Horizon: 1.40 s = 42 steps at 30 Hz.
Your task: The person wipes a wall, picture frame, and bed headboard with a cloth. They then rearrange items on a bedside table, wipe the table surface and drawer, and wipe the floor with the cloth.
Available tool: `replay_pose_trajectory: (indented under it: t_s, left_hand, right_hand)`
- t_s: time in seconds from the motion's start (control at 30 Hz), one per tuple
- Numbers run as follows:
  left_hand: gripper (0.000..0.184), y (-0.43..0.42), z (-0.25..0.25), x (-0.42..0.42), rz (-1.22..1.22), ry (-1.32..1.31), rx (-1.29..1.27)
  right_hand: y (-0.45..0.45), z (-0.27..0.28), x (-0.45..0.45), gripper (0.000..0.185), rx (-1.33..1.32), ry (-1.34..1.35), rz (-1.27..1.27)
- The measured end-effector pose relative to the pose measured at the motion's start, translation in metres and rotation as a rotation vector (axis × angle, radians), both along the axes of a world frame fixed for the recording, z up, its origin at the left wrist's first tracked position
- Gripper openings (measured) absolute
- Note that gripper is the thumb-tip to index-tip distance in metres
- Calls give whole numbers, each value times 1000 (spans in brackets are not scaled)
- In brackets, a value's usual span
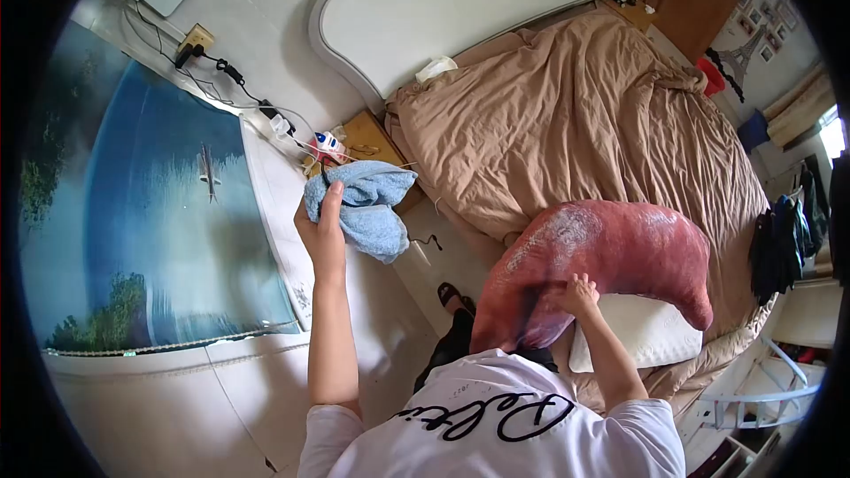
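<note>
Head view: the left hand grips a blue cloth; the right hand touches a red cushion, whether gripping I cannot tell. The cushion overlaps a white pillow on the rumpled brown bed, below a white headboard
</note>
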State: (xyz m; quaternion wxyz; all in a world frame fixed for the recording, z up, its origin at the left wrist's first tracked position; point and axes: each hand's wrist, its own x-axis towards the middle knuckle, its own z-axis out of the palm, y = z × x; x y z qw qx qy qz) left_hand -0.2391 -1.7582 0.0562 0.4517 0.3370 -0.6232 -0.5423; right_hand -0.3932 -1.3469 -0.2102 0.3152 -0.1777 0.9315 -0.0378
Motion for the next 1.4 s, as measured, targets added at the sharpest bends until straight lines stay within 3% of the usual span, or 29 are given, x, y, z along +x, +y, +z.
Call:
replay_pose_trajectory:
  t_s: [0.03, 0.07, 0.17, 0.3, 0.43, 0.53, 0.67, 0.87, 0.93, 0.97, 1.0, 1.03, 1.1, 1.2, 1.27, 1.33, 1.4]
  left_hand:
    - [29, -12, 3, -3, -29, 24, 6]
    - [29, -24, 5, -6, -56, 44, 13]
    - [31, -64, 7, -6, -67, 51, 39]
    - [33, -110, 2, -19, -38, 88, 76]
    - [36, -139, -3, -30, -19, 124, 140]
    - [38, -154, -14, -35, -11, 142, 225]
    - [41, -178, -23, -26, -40, 127, 202]
    - [43, -186, -22, -17, 10, 143, 257]
    - [43, -182, -23, -17, 24, 166, 268]
    - [43, -178, -23, -18, -5, 130, 274]
    - [42, -174, -22, -17, -32, 89, 275]
    - [42, -173, -20, -17, -55, 47, 266]
    - [39, -177, -28, -18, -127, 34, 184]
    - [34, -184, -31, -25, -200, -24, 63]
    - [31, -189, -27, -30, -203, -51, 29]
    - [32, -197, -23, -37, -243, -137, -32]
    - [32, -207, -17, -45, -258, -180, -74]
  right_hand:
    - [-12, 6, 4, 65, 139, 136, -229]
    - [-19, 5, 4, 65, 150, 138, -218]
    - [-29, -28, 17, 56, 115, 189, -625]
    - [-14, -96, 7, 44, 135, 146, -551]
    - [-6, -102, -9, 23, 43, 316, -603]
    - [12, -53, -31, 14, -23, 277, -644]
    - [57, 0, -75, 12, -62, 481, -410]
    - [80, 64, -65, 8, 180, 562, -316]
    - [115, 20, -50, 9, 292, 355, -333]
    - [91, 43, -25, 15, 308, 311, -236]
    - [124, -23, -19, 17, 447, 193, -299]
    - [99, -14, 8, 21, 415, 204, -317]
    - [96, -50, 30, 25, 380, -8, -344]
    - [16, -60, 42, 30, 266, 71, -484]
    - [-44, -56, 37, 38, 192, 258, -284]
    - [-101, -45, 8, 37, -157, 139, -123]
    - [-167, -38, -29, 37, -239, 34, 37]
